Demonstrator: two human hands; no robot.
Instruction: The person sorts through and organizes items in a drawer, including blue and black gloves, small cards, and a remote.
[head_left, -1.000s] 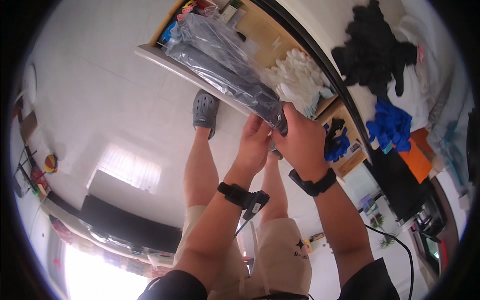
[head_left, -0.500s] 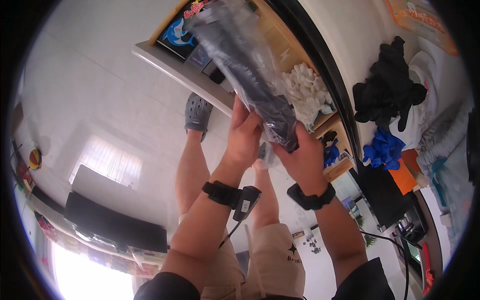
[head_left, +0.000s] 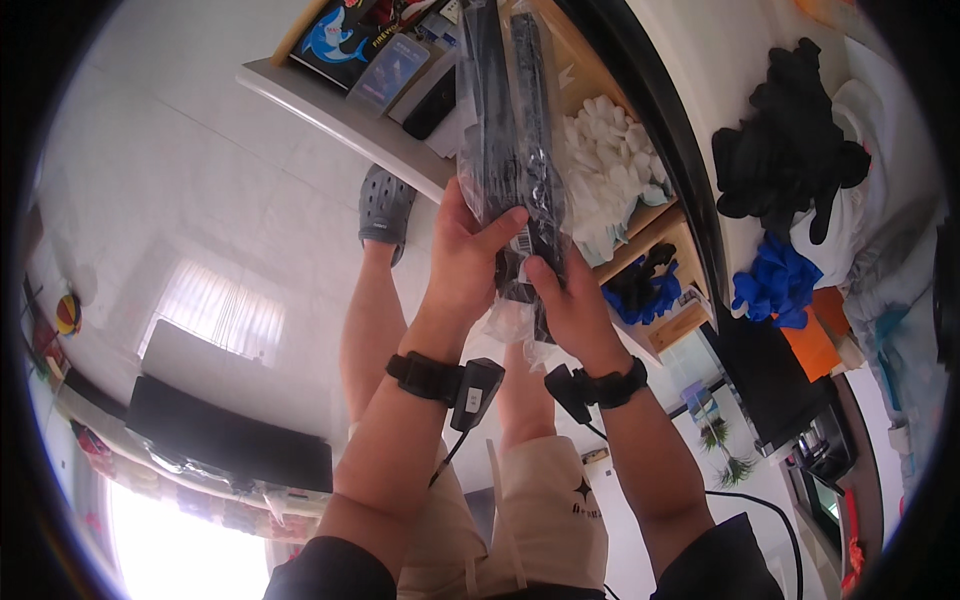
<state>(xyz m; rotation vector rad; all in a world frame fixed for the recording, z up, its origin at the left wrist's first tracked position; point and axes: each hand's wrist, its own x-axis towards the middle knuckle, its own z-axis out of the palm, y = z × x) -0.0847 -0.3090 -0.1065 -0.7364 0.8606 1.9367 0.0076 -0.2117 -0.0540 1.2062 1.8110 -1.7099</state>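
Observation:
A long clear plastic bag [head_left: 510,120] with dark contents stands nearly upright in front of me. My left hand [head_left: 462,262] grips its lower part from the left, thumb across the front. My right hand [head_left: 572,305] holds the bag's bottom end from the right. Both wrists wear black straps with small devices. The bag's top end reaches over a wooden shelf unit [head_left: 340,115].
The shelf holds a book with a shark picture [head_left: 342,40], white gloves [head_left: 610,170], and black and blue gloves [head_left: 645,290]. More black gloves [head_left: 790,150] and blue gloves [head_left: 775,285] lie at the right. My legs and a grey clog [head_left: 385,205] are on the white tiled floor.
The bag has swung from a slant to the upper left into a nearly upright position. Both hands have shifted along with it, still holding its lower end.

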